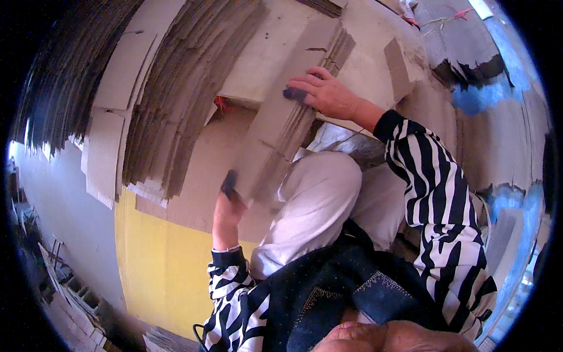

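Observation:
A bundle of long brown cardboard strips (280,126) lies slanted in front of my knees, its lower end smeared by motion. My right hand (329,97) grips the bundle's right edge toward the far end, fingers bent over it, with a dark blue cover on one digit. At the near end, my left hand (230,205) holds the bundle's lower left corner. A dark cover shows on its thumb, while its other fingers are mostly hidden and blurred.
Tall stacks of cardboard strips (176,100) stand at the left. More cardboard stacks (463,38) lie at the right, by blue sheeting (481,100). A yellow panel (164,264) lies at the lower left, and a cardboard piece (397,70) lies beyond my right hand.

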The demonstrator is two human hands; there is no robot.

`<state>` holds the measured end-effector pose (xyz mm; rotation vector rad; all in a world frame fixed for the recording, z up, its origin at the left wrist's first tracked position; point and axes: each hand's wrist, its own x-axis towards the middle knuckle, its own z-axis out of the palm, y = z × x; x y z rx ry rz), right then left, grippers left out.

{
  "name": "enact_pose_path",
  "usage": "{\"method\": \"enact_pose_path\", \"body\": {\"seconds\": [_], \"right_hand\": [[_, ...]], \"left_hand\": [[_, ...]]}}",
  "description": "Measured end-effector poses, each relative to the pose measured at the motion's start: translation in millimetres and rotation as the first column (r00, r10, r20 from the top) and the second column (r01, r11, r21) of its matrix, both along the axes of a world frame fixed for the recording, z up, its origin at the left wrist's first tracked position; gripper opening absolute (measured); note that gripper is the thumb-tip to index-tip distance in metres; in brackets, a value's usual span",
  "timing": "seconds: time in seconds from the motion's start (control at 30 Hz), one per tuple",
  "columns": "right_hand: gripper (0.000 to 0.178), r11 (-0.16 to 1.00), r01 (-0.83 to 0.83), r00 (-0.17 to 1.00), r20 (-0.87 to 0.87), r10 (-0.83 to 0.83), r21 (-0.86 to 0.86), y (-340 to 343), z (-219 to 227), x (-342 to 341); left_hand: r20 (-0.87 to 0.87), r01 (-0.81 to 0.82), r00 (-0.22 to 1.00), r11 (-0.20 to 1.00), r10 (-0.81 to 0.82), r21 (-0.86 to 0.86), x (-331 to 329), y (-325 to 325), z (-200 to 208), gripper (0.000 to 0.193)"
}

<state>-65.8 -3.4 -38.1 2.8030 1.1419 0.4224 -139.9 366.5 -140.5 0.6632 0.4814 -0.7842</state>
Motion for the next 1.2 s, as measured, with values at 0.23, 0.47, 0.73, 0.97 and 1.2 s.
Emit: {"method": "enact_pose_path", "body": {"seconds": [0.23, 0.47, 0.73, 0.97, 1.2], "right_hand": [[0.016, 0.996, 0.074, 0.997, -0.025, -0.076, -0.043, -8, -2, -9], [0.019, 0.862, 0.506, 0.793, -0.391, -0.468, -0.004, -30, 2, -21], [0.035, 0.847, 0.494, 0.603, -0.624, -0.498, -0.198, -67, -58, 9], [0.036, 0.878, 0.478, 0.661, -0.663, -0.352, 0.01, -31, -35, 37], [0.027, 0.852, 0.465, 0.739, -0.636, -0.223, 0.241, -58, 38, 12]], "left_hand": [[0.078, -0.05, 0.996, 0.999, 0.05, 0.004, 0, -5, -44, 0.035], [0.441, -0.149, 0.896, 0.909, -0.042, 0.39, 10, -20, 31, 0.036], [0.413, -0.267, 0.908, 0.865, 0.078, 0.425, -7, -23, 52, 0.044], [0.512, -0.441, 0.82, 0.853, 0.256, 0.279, -9, -18, 61, 0.053], [0.443, -0.53, 0.797, 0.827, 0.41, 0.187, 10, -27, 39, 0.047]]}}
